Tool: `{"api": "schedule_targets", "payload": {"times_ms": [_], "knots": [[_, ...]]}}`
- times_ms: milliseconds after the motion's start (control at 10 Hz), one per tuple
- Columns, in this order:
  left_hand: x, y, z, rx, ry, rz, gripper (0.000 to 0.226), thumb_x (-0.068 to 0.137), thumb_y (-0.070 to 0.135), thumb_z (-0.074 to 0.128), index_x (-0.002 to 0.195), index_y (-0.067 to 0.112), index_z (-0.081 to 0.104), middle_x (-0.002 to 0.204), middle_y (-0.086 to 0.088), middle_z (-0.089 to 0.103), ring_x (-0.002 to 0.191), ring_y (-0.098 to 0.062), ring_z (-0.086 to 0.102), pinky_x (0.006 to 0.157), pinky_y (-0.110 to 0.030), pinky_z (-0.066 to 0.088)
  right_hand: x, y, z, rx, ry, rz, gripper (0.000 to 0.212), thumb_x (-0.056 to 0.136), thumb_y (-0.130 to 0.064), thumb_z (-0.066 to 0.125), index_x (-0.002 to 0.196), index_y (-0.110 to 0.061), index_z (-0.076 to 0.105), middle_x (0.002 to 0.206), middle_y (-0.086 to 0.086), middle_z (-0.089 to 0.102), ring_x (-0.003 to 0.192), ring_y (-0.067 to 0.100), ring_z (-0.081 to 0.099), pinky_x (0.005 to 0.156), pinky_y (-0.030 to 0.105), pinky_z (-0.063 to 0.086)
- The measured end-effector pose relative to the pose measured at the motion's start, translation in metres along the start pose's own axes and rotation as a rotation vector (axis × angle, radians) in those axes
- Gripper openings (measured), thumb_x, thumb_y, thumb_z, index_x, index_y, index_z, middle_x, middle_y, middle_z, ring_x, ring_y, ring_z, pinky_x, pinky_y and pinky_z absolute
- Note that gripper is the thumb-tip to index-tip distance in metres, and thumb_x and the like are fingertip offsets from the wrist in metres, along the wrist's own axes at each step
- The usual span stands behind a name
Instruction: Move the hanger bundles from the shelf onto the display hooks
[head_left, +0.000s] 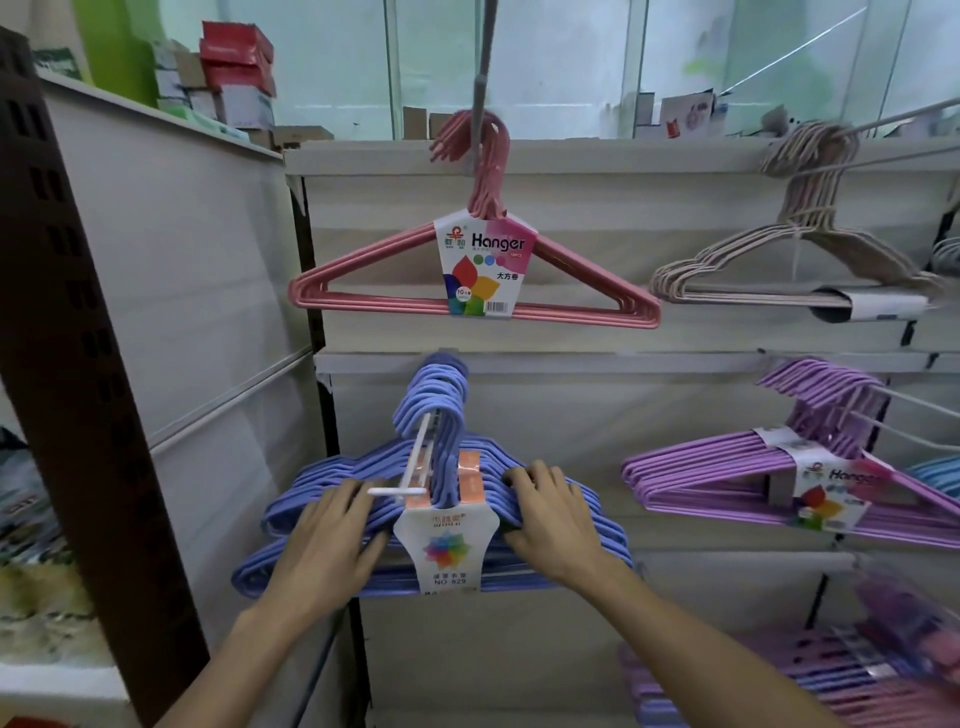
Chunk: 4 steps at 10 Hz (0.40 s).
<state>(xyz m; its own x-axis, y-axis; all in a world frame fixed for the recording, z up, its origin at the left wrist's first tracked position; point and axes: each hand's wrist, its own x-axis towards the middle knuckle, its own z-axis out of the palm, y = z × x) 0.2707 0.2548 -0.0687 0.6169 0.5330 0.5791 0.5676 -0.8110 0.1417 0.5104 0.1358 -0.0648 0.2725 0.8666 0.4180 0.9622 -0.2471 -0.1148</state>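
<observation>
A blue hanger bundle (582, 514) with a white label hangs by its hooks on a white display hook (415, 457) at lower centre. My left hand (327, 545) grips the bundle's left shoulder. My right hand (550, 519) grips its right shoulder. More blue hangers sit behind the front bundle on the same hook. Above, a pink hanger bundle (363, 280) labelled "Hanger" hangs from a grey hook (480, 88).
A beige hanger bundle (800, 249) hangs upper right and a purple bundle (727, 478) at mid right. More pink and purple hangers lie on the lower right shelf (810, 675). A brown perforated post (62, 312) stands at left. Boxes (234, 67) sit on top.
</observation>
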Motion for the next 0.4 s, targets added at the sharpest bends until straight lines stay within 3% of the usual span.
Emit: {"api": "schedule_targets", "payload": {"times_ms": [100,200,300,400], "knots": [[-0.009,0.016,-0.006,0.027,0.055,0.037,0.056,0.075,0.019,0.082,0.124,0.016,0.056,0.107,-0.006,0.061,0.094,-0.026,0.061,0.071,-0.037,0.053,-0.013,0.012,-0.015,0.042,0.015,-0.038,0.058,0.081,-0.057,0.062,0.127,-0.026,0.048,0.122,0.000,0.047,0.114,0.024,0.044,0.091,0.039,0.038],[-0.017,0.032,-0.012,0.060,0.057,0.023,0.043,0.085,0.030,0.063,0.127,0.020,0.056,0.116,-0.002,0.058,0.104,-0.025,0.058,0.077,-0.040,0.051,-0.034,0.031,-0.036,0.071,0.031,-0.063,0.066,0.078,-0.075,0.043,0.124,-0.028,0.050,0.117,-0.003,0.047,0.110,0.022,0.044,0.087,0.039,0.039],[-0.026,0.066,-0.018,0.051,0.073,0.054,0.039,0.086,0.037,0.045,0.120,0.022,0.058,0.111,0.004,0.058,0.096,-0.023,0.061,0.073,-0.039,0.050,-0.066,0.062,-0.063,0.100,0.068,-0.083,0.070,0.078,-0.076,0.031,0.123,-0.027,0.053,0.115,-0.004,0.048,0.109,0.022,0.044,0.087,0.038,0.038],[-0.034,0.117,-0.017,-0.033,0.089,0.093,0.031,0.089,0.037,0.042,0.115,0.027,0.057,0.111,0.011,0.056,0.094,-0.015,0.060,0.070,-0.037,0.051,-0.100,0.104,-0.083,0.121,0.110,-0.102,0.064,0.082,-0.072,0.033,0.122,-0.027,0.054,0.114,-0.004,0.049,0.109,0.022,0.046,0.087,0.037,0.039]]}}
